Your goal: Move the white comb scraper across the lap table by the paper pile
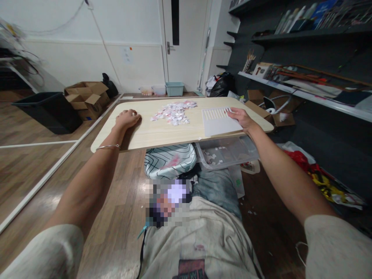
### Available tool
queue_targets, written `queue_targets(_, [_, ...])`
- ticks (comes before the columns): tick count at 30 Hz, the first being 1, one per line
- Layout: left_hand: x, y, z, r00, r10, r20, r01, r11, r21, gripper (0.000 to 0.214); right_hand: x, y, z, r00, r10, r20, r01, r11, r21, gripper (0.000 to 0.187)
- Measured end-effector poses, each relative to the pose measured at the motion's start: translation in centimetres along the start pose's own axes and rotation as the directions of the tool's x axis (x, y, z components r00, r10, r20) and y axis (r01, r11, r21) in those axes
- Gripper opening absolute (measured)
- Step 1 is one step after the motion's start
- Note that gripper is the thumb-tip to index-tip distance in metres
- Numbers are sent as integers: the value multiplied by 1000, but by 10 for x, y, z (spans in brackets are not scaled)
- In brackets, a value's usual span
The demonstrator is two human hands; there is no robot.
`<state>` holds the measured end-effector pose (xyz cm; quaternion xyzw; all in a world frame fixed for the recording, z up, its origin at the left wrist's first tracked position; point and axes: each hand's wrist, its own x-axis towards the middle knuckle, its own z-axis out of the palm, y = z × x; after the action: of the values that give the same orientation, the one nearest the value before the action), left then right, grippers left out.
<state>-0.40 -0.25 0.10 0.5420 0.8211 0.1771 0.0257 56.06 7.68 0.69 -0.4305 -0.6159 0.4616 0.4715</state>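
My left hand [128, 118] rests on the left part of the pale wooden table [147, 136], its fingers curled. A tiny white spot shows at the fingers, but what they hold, if anything, I cannot make out. On the right side, my right hand [240, 117] grips the right edge of a white sheet [219, 127], thumb on top. A row of short, narrow pale strips runs along the sheet's far part. Between my hands lies a loose pile of small white and pinkish paper pieces [176, 113].
Below the table's near edge are a clear plastic bin [229, 151] with paper bits and a patterned cushion-like cloth [170, 161]. A black bin [50, 112] and cardboard box [88, 99] stand left. Shelves [314, 91] line the right; a teal basket [174, 89] sits behind.
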Motion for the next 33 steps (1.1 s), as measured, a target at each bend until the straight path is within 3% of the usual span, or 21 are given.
queue_targets(6, [2, -1, 1, 1000, -4, 4, 4, 1000, 23, 73, -3, 0, 9, 999, 13, 49, -15, 999, 40, 62])
queue_targets(16, [2, 0, 1, 1000, -5, 4, 5, 999, 36, 73, 1, 2, 8, 998, 48, 44, -44, 996, -72, 55])
queue_targets(26, [2, 1, 0, 1000, -5, 25, 3, 998, 57, 81, 4, 1, 1, 999, 15, -43, -15, 1000, -17, 40])
queue_targets(33, [-1, 2, -2, 999, 7, 43, -8, 999, 35, 75, 11, 4, 4, 990, 5, -143, -17, 996, -85, 29])
